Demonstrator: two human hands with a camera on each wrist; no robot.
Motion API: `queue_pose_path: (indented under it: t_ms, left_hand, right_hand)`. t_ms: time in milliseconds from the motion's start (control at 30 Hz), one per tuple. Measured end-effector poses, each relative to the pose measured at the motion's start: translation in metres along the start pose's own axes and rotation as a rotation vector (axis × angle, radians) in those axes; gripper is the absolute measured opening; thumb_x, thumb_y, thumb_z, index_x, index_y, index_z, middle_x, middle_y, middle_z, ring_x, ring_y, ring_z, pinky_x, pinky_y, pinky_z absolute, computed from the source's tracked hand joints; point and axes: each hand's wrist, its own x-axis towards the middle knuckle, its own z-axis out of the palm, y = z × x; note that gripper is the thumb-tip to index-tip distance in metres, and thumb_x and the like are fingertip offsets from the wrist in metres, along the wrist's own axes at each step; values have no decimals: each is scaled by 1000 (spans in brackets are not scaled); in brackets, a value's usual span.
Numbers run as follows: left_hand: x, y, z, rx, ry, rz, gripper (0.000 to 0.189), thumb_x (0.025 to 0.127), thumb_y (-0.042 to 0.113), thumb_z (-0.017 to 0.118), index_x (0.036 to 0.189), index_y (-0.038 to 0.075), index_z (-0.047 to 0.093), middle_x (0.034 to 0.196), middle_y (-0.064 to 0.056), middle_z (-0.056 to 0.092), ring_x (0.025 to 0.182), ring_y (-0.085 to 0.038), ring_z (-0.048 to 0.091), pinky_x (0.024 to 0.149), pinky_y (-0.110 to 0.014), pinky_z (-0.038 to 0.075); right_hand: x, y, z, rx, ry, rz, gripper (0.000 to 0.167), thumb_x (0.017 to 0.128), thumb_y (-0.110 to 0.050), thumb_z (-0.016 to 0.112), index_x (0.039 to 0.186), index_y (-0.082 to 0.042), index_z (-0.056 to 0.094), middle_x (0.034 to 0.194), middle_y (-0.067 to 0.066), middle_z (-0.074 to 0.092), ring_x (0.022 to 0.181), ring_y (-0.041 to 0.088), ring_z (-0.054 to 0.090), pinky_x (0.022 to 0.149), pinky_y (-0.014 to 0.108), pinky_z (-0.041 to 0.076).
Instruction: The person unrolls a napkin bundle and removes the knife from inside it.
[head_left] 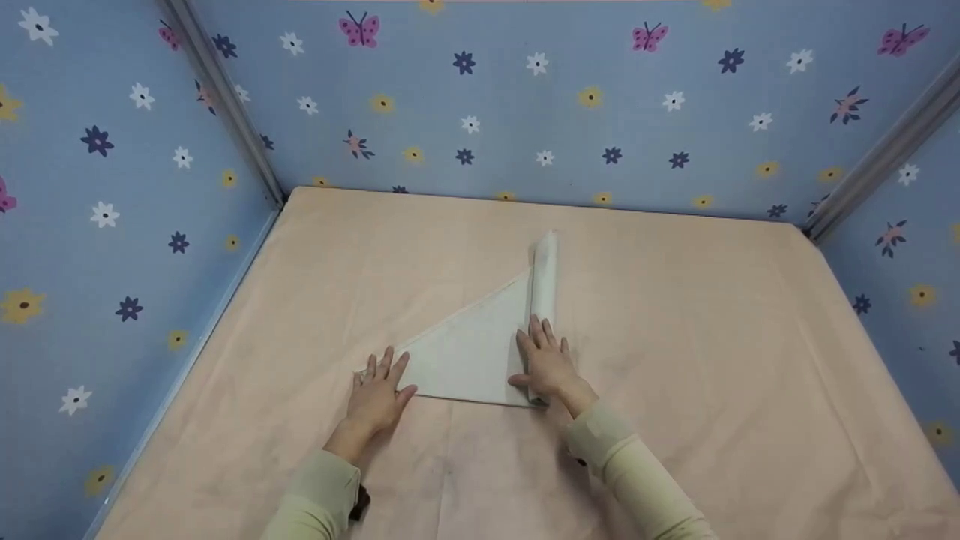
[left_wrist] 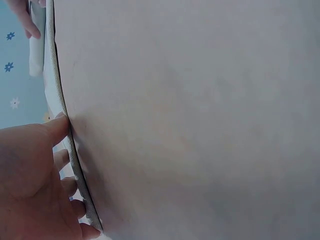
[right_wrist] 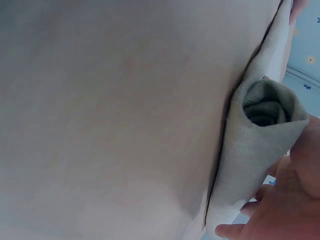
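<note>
A pale cloth (head_left: 469,352) lies on the table, folded to a triangle, its right side rolled into a tube (head_left: 545,277). My left hand (head_left: 379,397) rests on the cloth's left corner with fingers spread; in the left wrist view, the thumb and fingertips of that hand (left_wrist: 35,170) press along the cloth's edge. Over the near part of the roll lies my right hand (head_left: 551,367), its fingers stretched out. The right wrist view shows the roll's open end (right_wrist: 272,107) with layers coiled inside, and the right hand (right_wrist: 295,190) against its far side.
A pinkish-beige cover (head_left: 712,360) spreads over the table, with light creases. Blue panels (head_left: 495,97) patterned with flowers and butterflies stand at the back and both sides, joined by grey corner posts (head_left: 225,97).
</note>
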Motion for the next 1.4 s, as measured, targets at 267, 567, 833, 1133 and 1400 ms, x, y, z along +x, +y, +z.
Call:
queue_pose_path:
  t_ms: [267, 567, 833, 1133, 1400]
  left_hand:
    - [0, 0, -1, -24, 24, 30, 57, 92, 37, 42, 139, 8, 28, 145, -19, 14, 128, -45, 9, 97, -63, 10]
    - [0, 0, -1, -12, 4, 9, 58, 92, 39, 41, 140, 9, 27, 145, -18, 13, 129, -43, 8, 99, -61, 9]
    - [0, 0, -1, -18, 6, 4, 58, 92, 39, 41, 140, 10, 26, 145, -19, 12, 129, -43, 7, 99, -61, 8]
    - [-1, -1, 0, -20, 10, 20, 58, 92, 39, 41, 140, 9, 26, 145, -19, 12, 129, -44, 7, 98, -62, 8]
    - [0, -2, 0, -13, 16, 26, 58, 92, 39, 42, 140, 9, 26, 145, -20, 13, 129, -45, 8, 97, -63, 10]
  right_hand:
    - [3, 8, 1, -69, -11, 12, 84, 75, -45, 66, 140, -8, 27, 148, 10, -2, 134, 27, -4, 102, 55, 9]
    - [1, 15, -1, -48, 3, -4, 84, 74, -43, 69, 139, -9, 28, 148, 11, 2, 134, 28, -1, 102, 55, 9]
    - [-3, 21, -3, -7, 21, -43, 84, 73, -40, 71, 139, -8, 29, 147, 13, 3, 134, 30, 2, 101, 57, 10]
    - [-7, 27, -5, 1, 40, -66, 81, 73, -35, 72, 138, -9, 32, 147, 14, 5, 133, 32, 6, 100, 58, 12]
    - [-10, 32, -7, 20, 58, -81, 80, 72, -33, 73, 138, -9, 32, 147, 14, 7, 132, 33, 9, 99, 58, 14]
